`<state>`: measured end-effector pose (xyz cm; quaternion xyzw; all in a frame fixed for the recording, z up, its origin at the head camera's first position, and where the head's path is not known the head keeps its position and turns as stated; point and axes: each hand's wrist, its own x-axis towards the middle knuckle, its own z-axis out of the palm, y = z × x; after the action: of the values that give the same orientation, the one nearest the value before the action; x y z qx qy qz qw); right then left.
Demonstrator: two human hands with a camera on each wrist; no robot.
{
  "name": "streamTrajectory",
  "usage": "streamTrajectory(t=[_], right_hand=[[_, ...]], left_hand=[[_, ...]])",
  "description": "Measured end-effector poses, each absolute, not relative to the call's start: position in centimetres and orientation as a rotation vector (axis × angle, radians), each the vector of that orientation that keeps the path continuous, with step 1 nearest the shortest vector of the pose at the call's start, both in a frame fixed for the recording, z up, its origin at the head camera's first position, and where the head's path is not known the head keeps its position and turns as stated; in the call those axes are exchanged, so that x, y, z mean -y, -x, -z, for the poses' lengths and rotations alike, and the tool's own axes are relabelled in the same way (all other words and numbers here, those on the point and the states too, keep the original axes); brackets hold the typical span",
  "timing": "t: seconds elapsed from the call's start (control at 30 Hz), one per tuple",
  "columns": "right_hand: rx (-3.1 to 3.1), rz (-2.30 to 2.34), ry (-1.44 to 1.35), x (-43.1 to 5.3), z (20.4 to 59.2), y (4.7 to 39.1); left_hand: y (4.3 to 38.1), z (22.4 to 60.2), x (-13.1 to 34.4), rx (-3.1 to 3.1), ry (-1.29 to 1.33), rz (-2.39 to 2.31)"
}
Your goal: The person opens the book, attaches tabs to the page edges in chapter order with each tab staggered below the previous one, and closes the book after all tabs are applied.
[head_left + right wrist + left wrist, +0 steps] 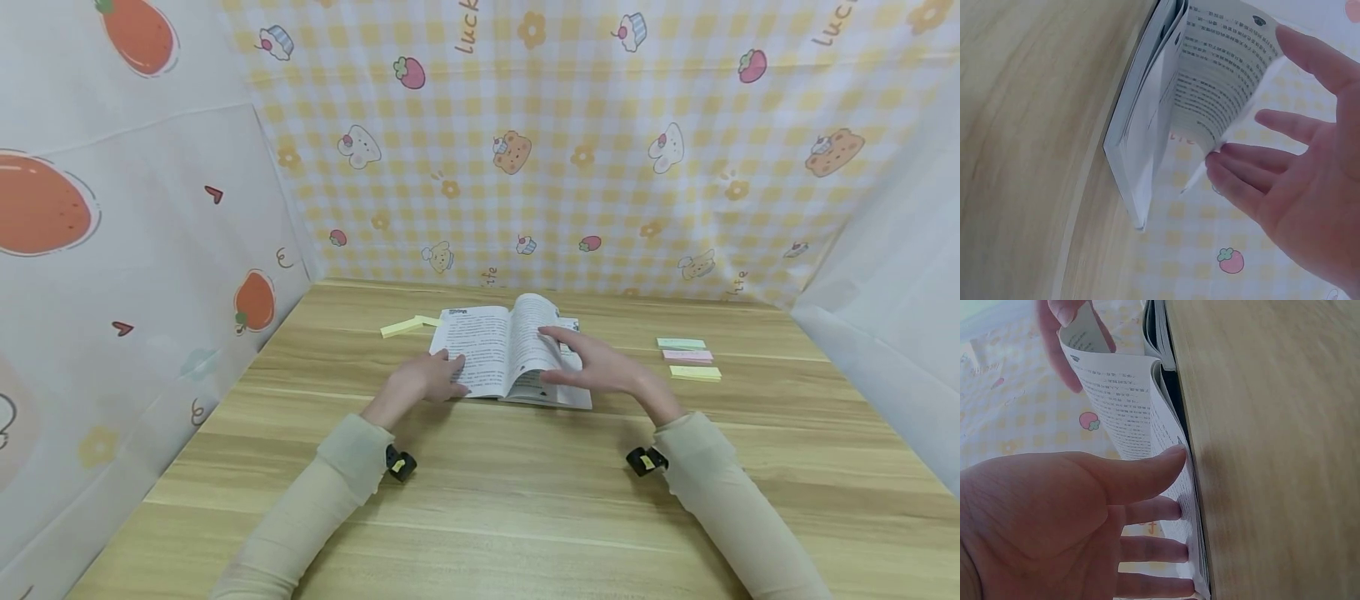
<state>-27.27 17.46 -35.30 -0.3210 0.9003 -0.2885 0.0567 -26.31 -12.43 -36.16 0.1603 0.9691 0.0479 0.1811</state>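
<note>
An open book (480, 350) with printed text lies on the wooden table, one page (534, 333) lifted and curved up from its right side. My left hand (431, 377) presses on the lower left of the left page; in the left wrist view its thumb and fingers lie fairly straight across the paper. My right hand (600, 364) is at the lifted page, thumb and fingers spread apart. In the right wrist view the thumb touches the page (1222, 81) near one corner and fingertips touch its outer edge farther along. Part of the right page is hidden behind the hand.
Yellow sticky strips (402, 327) lie at the book's upper left, one reaching its edge. To the right are green sticky notes (681, 343), pink ones (687, 357) and yellow ones (695, 372). A patterned cloth (555, 200) hangs behind the table (495, 500).
</note>
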Motion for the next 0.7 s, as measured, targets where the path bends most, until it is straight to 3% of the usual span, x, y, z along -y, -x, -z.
streamTrajectory(t=[0.3, 0.7], right_hand=[[-2.786, 0.882, 1.001, -16.8, 35.2, 27.0], [-2.813, 0.912, 1.046, -16.3, 35.6, 26.9]], left_hand=[[26.2, 36.0, 12.4, -2.754, -0.48, -0.17], [26.2, 35.0, 11.3, -2.917, -0.737, -0.292]])
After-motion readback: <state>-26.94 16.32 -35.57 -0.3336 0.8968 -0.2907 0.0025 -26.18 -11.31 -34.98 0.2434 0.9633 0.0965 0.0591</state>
